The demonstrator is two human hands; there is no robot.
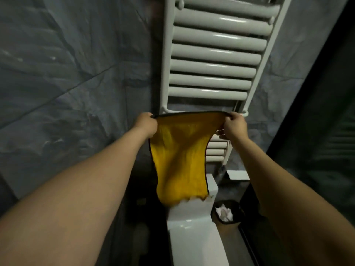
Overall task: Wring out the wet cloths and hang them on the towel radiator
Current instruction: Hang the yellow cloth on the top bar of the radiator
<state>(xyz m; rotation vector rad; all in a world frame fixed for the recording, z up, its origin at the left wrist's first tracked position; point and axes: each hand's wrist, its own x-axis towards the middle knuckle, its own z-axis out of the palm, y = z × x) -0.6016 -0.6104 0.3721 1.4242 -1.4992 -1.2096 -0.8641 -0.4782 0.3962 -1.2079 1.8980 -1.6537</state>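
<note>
Plainly soft and limp, probably damp-heavy, the cloth (180,160) sags at frame centre, left hand (147,122) and right hand (233,124) pinching its top corners below the radiator (215,52).

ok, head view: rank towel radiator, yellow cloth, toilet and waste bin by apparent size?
1. towel radiator, clearly the largest.
2. yellow cloth and toilet: they look alike. The cloth is nearer the camera and the toilet is cut off by the frame edge, so they are not ranked.
3. waste bin, the smallest.
</note>
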